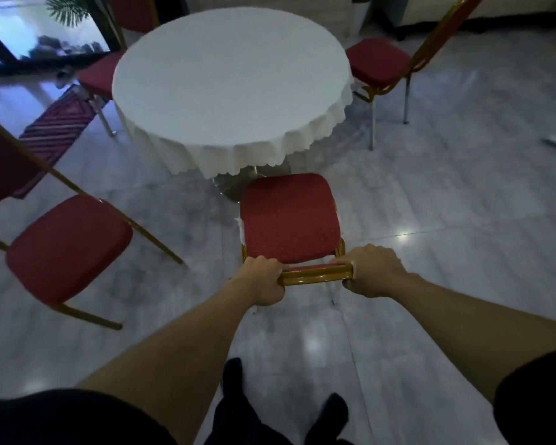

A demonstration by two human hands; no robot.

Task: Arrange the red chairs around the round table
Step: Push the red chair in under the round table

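Both bare arms reach forward and down, nearly straight, from the short dark sleeves at the bottom of the view. The left hand (pixel 265 281) is closed around the left end of the golden metal top bar (pixel 316 276) of the chair back, with the fingers curled over the bar and the knuckles up. The right hand (pixel 374 271) is closed in the same way around the right end of this bar, so the two hands hold the bar with a short bare piece of it between them. The bar belongs to the red padded chair with the golden frame (pixel 289 216), whose seat lies just beyond the hands and points to the round table with the white scalloped cloth (pixel 231 85). The front edge of the seat is near the hanging edge of the cloth, beside the shiny table foot. A second red chair (pixel 68 245) stands to the left of the table on the near side, well apart from it and turned at an angle. A third red chair (pixel 377 64) stands at the right side of the table, close to the cloth, and a fourth red chair (pixel 98 73) is at the left far side, partly under the cloth. The pale glossy marble floor (pixel 430 203) lies under all of them.
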